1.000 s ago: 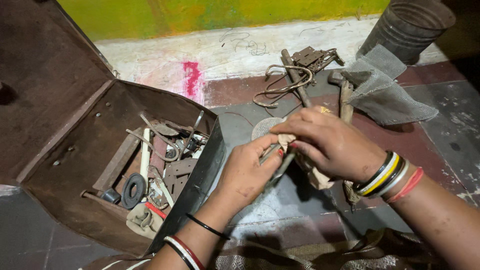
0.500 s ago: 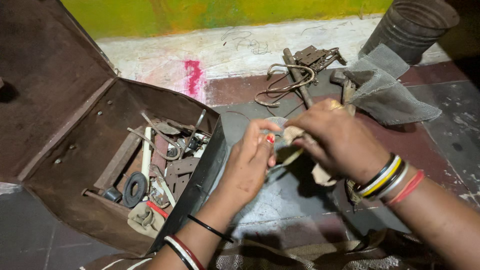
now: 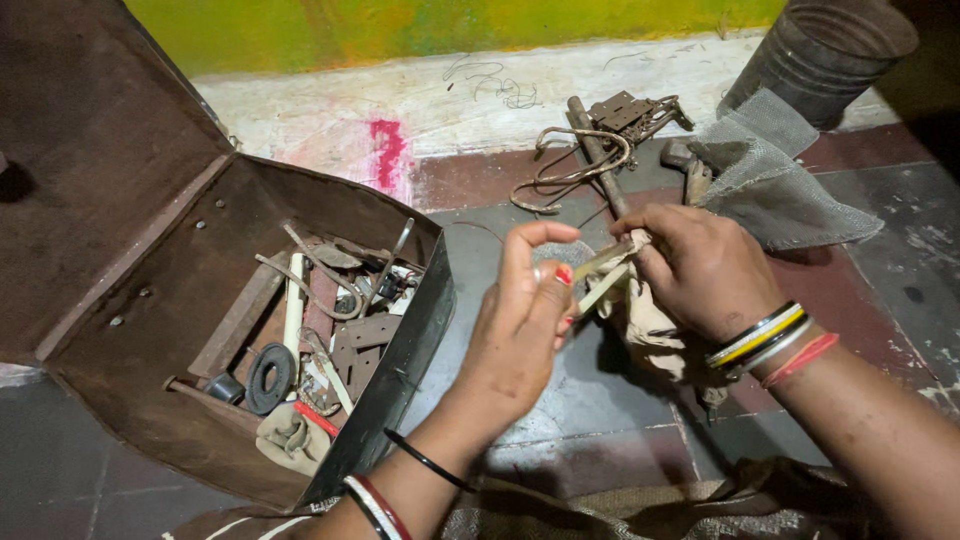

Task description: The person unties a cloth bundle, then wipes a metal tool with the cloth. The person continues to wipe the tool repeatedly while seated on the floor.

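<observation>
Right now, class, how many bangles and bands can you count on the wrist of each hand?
About 7. Left hand: a thin black bangle and red-and-white ones, roughly three. Right hand: a striped bangle stack plus a red band, roughly four. Some may be hidden.

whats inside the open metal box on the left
The rusty metal box holds a jumble: a black rubber ring, a pale rod, bent wires, rusty flat plates and a red-tipped piece. Whatever lies beneath the pile and behind the near wall is hidden.
</observation>
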